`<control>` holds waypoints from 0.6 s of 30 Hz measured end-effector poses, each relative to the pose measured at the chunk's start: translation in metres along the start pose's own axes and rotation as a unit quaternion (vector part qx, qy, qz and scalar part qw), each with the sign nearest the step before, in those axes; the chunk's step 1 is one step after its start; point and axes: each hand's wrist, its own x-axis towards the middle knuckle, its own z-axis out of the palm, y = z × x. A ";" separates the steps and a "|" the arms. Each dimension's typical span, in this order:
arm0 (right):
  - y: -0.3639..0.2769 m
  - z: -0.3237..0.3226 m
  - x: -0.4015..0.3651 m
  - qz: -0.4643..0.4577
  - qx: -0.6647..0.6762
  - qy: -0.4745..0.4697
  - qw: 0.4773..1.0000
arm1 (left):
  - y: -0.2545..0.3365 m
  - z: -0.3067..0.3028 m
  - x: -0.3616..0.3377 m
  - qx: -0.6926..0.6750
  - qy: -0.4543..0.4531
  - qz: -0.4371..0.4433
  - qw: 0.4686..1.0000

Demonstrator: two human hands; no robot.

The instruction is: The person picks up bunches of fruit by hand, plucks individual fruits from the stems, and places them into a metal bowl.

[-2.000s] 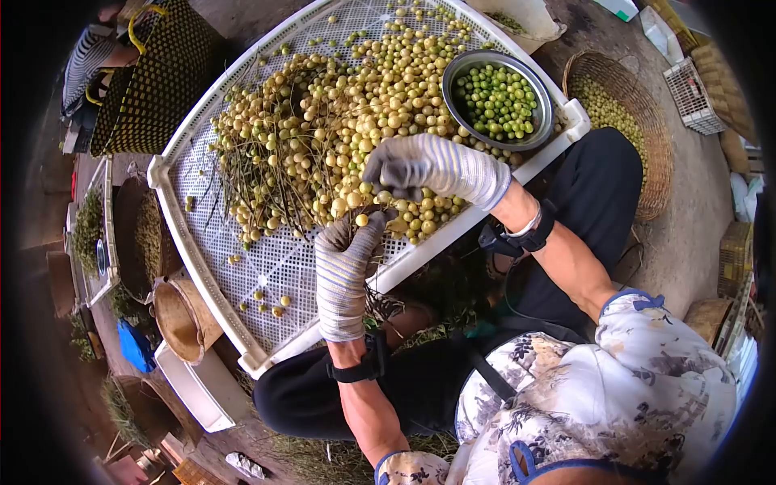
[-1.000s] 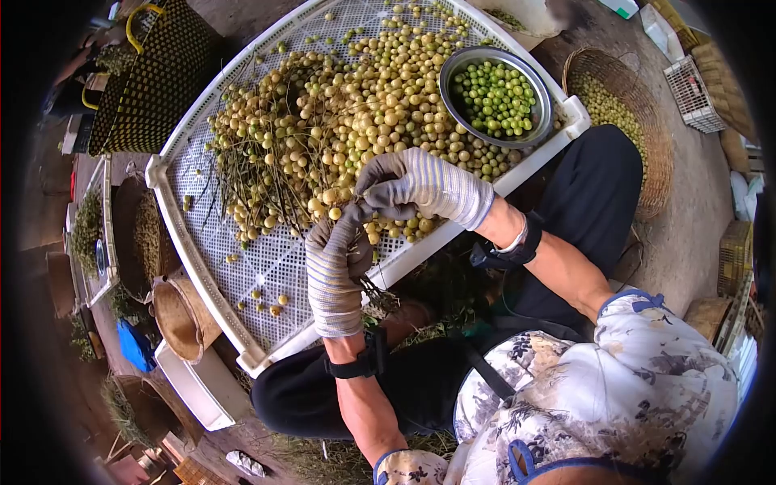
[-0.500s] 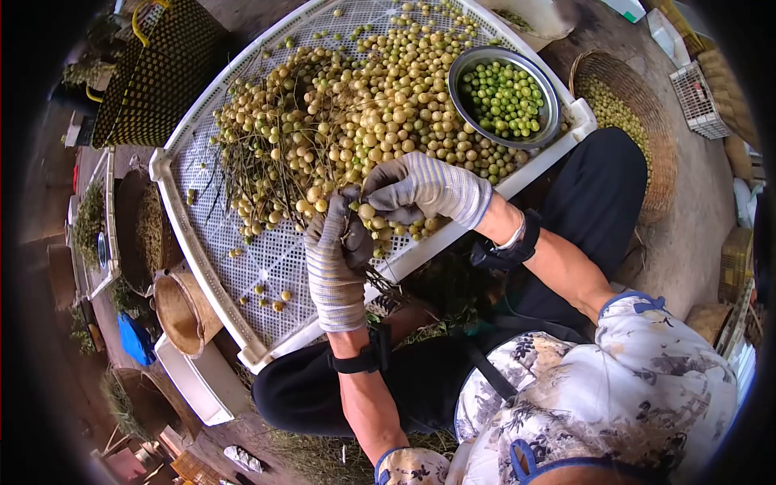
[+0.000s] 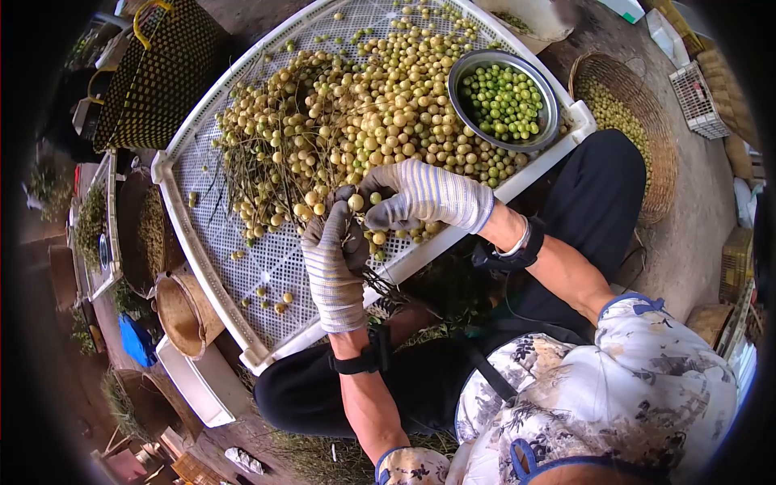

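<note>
My left hand (image 4: 335,263), in a striped glove with dark grey fingertips, is closed around a bundle of thin fruit twigs (image 4: 378,281). The twig ends stick out below it toward my lap. My right hand (image 4: 432,194), gloved the same way, is just right of it, thumb and fingers apart, with small round fruits (image 4: 376,197) close to the fingertips. A pale yellow fruit (image 4: 356,202) shows between the two hands. Both hands are over the near edge of a white perforated tray (image 4: 210,230), where yellowish fruits (image 4: 388,121) lie heaped, some still on twigs.
A metal bowl (image 4: 504,99) of greener fruits stands on the tray's right side. Beyond it is a wicker basket (image 4: 659,153) holding fruits. At left are a black-and-yellow woven basket (image 4: 158,77), a tan bucket (image 4: 182,311) and a white bin (image 4: 202,380). Cut twigs litter the floor.
My right thumb and fingers have spread from a pinch near the twigs, and the hand has shifted slightly. My left hand keeps its hold, nearly in place.
</note>
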 end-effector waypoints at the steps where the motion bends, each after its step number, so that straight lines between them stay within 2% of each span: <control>1: -0.001 -0.001 0.000 0.003 -0.013 0.001 1.000 | 0.000 0.002 0.000 0.016 0.004 0.002 1.000; 4: -0.002 0.003 0.001 -0.019 0.003 0.010 1.000 | -0.001 0.004 -0.002 0.047 0.014 0.001 0.999; 6: 0.004 0.006 0.003 -0.021 0.094 -0.016 0.995 | -0.001 0.002 -0.002 0.046 0.014 -0.007 0.999; 8: 0.005 0.005 0.000 -0.005 0.148 -0.045 0.988 | -0.002 -0.001 0.001 0.010 -0.016 -0.013 1.000; 11: -0.002 -0.003 0.001 -0.044 0.118 -0.027 0.992 | -0.005 -0.011 0.004 -0.059 -0.089 -0.020 0.994; 12: 0.001 -0.009 0.008 -0.083 0.137 -0.023 0.987 | -0.005 -0.014 0.003 -0.082 -0.096 -0.022 0.992; 15: -0.011 -0.024 0.013 -0.094 0.024 0.104 0.990 | -0.005 -0.020 0.004 -0.149 -0.136 -0.031 0.979; 16: -0.012 -0.028 0.015 -0.188 -0.191 0.210 0.940 | -0.004 -0.021 0.003 -0.153 -0.132 -0.027 0.979; 17: -0.013 -0.031 0.017 -0.268 -0.392 0.301 0.827 | -0.005 -0.020 0.002 -0.158 -0.128 -0.024 0.979; 18: -0.013 -0.033 0.017 -0.330 -0.566 0.372 0.657 | -0.004 -0.020 0.002 -0.163 -0.124 -0.020 0.979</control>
